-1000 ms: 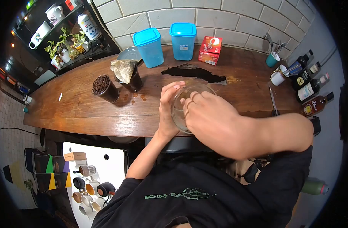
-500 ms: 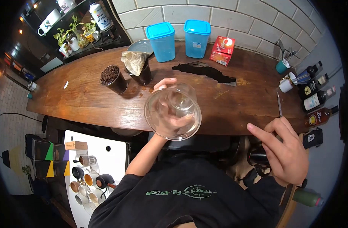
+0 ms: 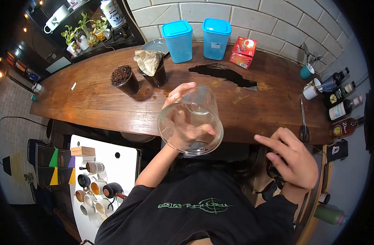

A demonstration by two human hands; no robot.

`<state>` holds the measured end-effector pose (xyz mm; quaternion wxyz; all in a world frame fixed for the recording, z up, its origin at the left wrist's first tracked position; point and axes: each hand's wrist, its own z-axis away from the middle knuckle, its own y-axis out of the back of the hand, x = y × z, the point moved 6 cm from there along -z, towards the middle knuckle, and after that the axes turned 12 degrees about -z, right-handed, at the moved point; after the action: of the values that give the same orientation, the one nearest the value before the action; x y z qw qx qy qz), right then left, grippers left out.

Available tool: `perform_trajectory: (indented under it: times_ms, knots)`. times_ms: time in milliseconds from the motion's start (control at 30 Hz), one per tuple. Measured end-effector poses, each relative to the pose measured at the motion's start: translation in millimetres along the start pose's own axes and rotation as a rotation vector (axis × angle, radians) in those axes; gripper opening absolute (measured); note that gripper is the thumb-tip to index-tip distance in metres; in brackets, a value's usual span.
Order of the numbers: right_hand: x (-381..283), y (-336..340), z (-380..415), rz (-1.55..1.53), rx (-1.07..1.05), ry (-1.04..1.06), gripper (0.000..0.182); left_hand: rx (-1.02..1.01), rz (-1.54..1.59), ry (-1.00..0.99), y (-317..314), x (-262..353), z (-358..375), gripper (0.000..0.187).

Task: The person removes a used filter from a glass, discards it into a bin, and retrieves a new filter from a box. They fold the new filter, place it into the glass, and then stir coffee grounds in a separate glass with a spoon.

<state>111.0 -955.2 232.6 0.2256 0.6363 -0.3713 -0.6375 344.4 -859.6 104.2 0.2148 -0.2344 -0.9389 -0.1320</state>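
A clear, see-through cup [image 3: 209, 98] is held up in front of my body, its wide mouth tilted toward the camera. Wrapped round it from the left and behind is my left hand [image 3: 185, 122], with fingers visible through the wall. To the right, my right hand [image 3: 291, 157] hovers near the counter's front edge with its fingers apart, holding nothing. Scissors [image 3: 303, 122] lie just beyond it. Behind the cup to the left stand a dark-filled cup [image 3: 129, 83] and another cup [image 3: 157, 77] with a crumpled, pale filter [image 3: 148, 61] on top.
Two blue-lidded containers [image 3: 179, 47] [image 3: 214, 45] and a red box [image 3: 243, 53] stand at the back of the wooden counter [image 3: 89, 94]. Bottles [image 3: 338, 110] and utensil cups [image 3: 310, 90] line the right. Mugs [image 3: 97, 188] crowd a white table [image 3: 123, 171] at lower left.
The clear cup has tipped so more of its side wall shows. My right hand has moved left, uncovering the scissors' handles. The whole view has shifted slightly.
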Motion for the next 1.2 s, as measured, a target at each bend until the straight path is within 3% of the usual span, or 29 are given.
perform_trajectory:
  times_ms: [200,267,333,400,467,500,567,600,633,700,767,833,867,900,967,1033,1067,1200]
  knots:
    - [2,-21,-15,-0.103,-0.045,0.058,0.048,0.134,-0.008,-0.069,6,20,-11,0.109]
    - [4,-22,-22,-0.142,0.046,0.042,0.052,0.168,0.03,-0.079,12,23,-12,0.106]
    - [4,-29,-36,-0.21,0.146,0.086,0.061,-0.135,-0.069,-0.004,9,21,-11,0.113]
    - [6,-39,-53,-0.276,0.253,0.126,0.071,-0.157,0.027,0.082,5,24,-10,0.113]
    - [1,-48,-67,-0.436,0.335,0.376,0.099,-0.2,0.216,0.251,-4,23,-6,0.113]
    - [5,-55,-73,-0.43,0.341,0.373,0.099,-0.202,0.224,0.246,-8,27,-4,0.113]
    - [20,-68,-84,-0.514,0.361,0.332,0.117,-0.244,0.018,0.367,-14,25,3,0.097]
    - [38,-81,-88,-0.719,0.395,0.261,0.115,-0.323,0.152,0.418,-17,23,8,0.103]
    - [47,-90,-92,-0.714,0.4,0.258,0.115,-0.326,0.159,0.414,-17,22,10,0.103]
    - [64,-98,-96,-0.8,0.476,0.234,0.11,-0.454,-0.136,0.372,-21,20,16,0.109]
    - [71,-98,-95,-0.822,0.51,0.21,0.099,-0.531,-0.056,0.408,-23,17,17,0.111]
    - [84,-100,-91,-0.942,0.531,0.127,0.096,-0.485,0.104,0.509,-18,20,14,0.103]
    - [87,-98,-87,-0.935,0.544,0.123,0.096,-0.405,0.101,0.504,-12,19,12,0.087]
    - [89,-94,-82,-0.897,0.59,0.138,0.094,-0.414,0.111,0.497,-10,15,15,0.087]
    - [93,-86,-74,-0.854,0.651,0.151,0.093,-0.229,0.128,0.648,6,-9,27,0.056]
    - [91,-75,-63,-0.704,0.75,0.236,0.093,-0.324,-0.095,0.472,12,-6,20,0.021]
    - [93,-74,-59,-0.698,0.76,0.231,0.093,-0.304,-0.065,0.541,11,-6,21,0.008]
    - [110,-72,-42,-0.735,0.817,0.185,0.098,-0.448,-0.028,0.508,-2,-9,33,0.013]
